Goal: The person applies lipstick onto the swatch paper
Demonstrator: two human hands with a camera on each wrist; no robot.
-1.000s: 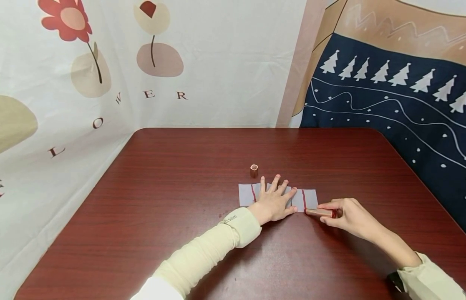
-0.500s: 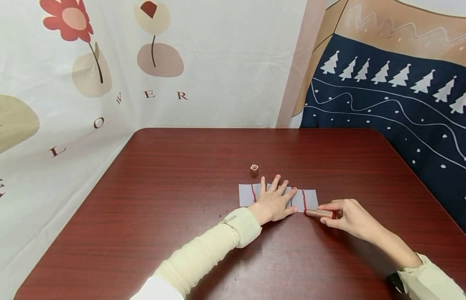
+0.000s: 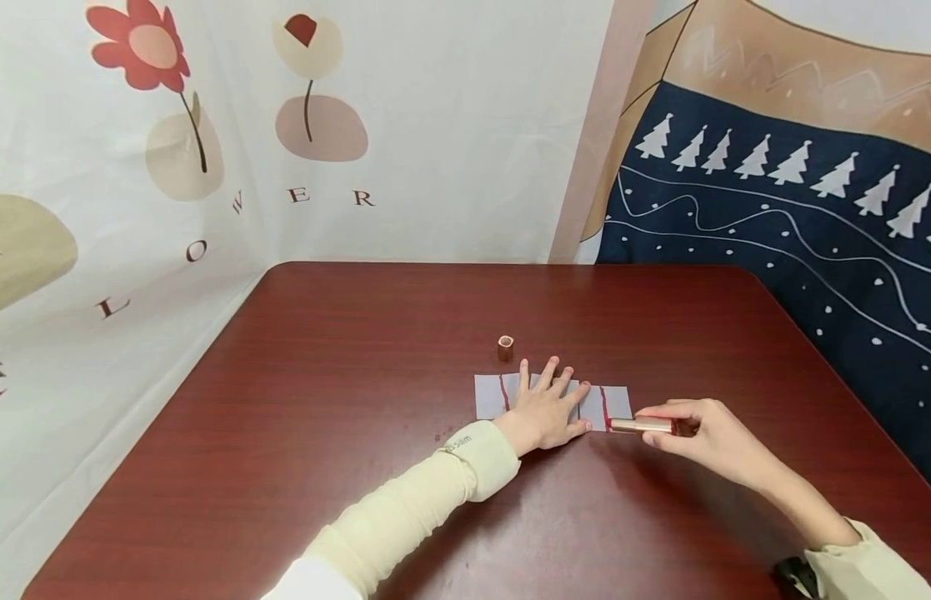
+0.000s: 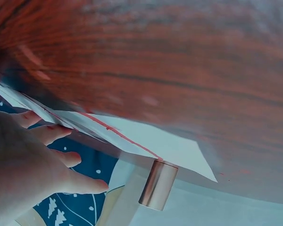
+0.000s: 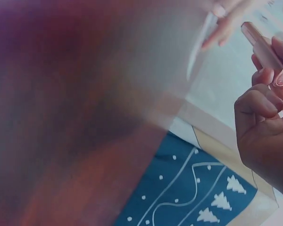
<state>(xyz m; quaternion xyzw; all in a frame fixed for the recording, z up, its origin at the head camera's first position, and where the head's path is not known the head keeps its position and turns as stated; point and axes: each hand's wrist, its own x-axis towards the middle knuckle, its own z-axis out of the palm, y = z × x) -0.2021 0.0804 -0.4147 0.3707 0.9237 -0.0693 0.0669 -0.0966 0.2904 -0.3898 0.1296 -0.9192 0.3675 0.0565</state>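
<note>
My left hand point(image 3: 543, 414) lies flat with spread fingers on a row of white paper point(image 3: 618, 402). Two red strokes cross the paper, one on each side of the hand; its middle is covered. My right hand point(image 3: 708, 433) pinches a rose-gold lipstick point(image 3: 639, 425) between thumb and fingers at the paper's right end. The tube points left, its tip by the near end of the right-hand red stroke; whether it touches is unclear. In the right wrist view the lipstick point(image 5: 264, 47) is gripped in curled fingers. Its cap point(image 3: 506, 348) stands upright just beyond the paper.
A dark red wooden table point(image 3: 375, 333) bears everything. Small reddish specks point(image 3: 440, 437) mark it left of the paper. A white flower-print cloth point(image 3: 450, 125) hangs behind and at left, and a navy tree-print cloth point(image 3: 750, 200) hangs at right.
The right hand has shifted slightly with the lipstick, and the tube now lies nearer level in the head view. The left hand stays on the paper. The head view has tilted a little.
</note>
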